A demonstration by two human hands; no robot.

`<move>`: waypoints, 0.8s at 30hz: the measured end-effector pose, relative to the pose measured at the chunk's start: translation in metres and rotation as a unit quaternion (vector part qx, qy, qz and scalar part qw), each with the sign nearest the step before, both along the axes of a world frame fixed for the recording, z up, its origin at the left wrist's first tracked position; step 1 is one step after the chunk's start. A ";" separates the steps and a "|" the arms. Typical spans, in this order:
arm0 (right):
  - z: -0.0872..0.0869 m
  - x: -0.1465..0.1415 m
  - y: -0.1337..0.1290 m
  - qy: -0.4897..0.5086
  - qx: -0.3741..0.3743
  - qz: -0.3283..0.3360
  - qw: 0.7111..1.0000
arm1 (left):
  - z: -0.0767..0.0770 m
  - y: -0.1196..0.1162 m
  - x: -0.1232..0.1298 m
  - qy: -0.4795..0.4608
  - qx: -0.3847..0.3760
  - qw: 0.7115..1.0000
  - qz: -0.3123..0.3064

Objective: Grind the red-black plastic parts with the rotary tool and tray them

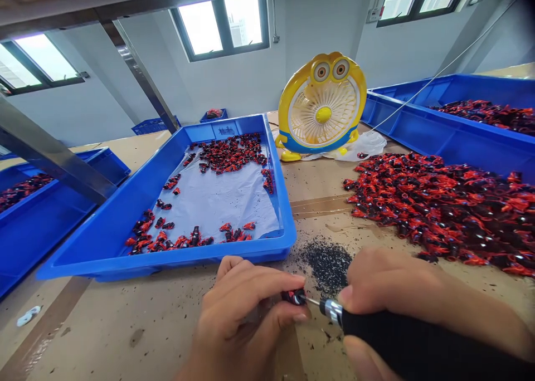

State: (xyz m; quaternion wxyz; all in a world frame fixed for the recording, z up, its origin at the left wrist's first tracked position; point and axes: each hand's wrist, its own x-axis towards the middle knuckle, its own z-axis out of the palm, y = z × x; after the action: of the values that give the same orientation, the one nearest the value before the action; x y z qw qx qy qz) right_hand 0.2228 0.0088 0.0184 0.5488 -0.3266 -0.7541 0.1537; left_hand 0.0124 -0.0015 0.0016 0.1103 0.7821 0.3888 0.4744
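My left hand (251, 308) pinches a small black and red part (293, 297) between thumb and fingertips, its open end turned to the right. My right hand (393, 292) is closed round a thick black handheld rotary tool (418, 336) with a silver collar. The tool's thin metal bit (310, 301) points left and meets the part's open end; how deep it reaches I cannot tell. Just beyond both hands lies a patch of black shavings (328, 261) on the brown tabletop (137, 320).
A blue tray (288, 225), lined with white sheet and holding red and black parts, stands ahead. To the right are a large pile of such parts (438, 203) and another blue tray (418, 122). A yellow fan (323, 114) stands behind; a metal post (144, 74) rises left.
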 end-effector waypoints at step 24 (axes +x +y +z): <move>-0.002 0.003 0.000 -0.024 0.003 0.022 0.999 | 0.000 -0.004 -0.003 0.010 -0.017 1.000 -0.010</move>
State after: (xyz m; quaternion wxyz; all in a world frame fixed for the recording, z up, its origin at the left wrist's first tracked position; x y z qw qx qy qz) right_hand 0.2255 0.0086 0.0166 0.5278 -0.3117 -0.7746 0.1558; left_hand 0.0095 -0.0057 0.0020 0.1239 0.7889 0.3899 0.4586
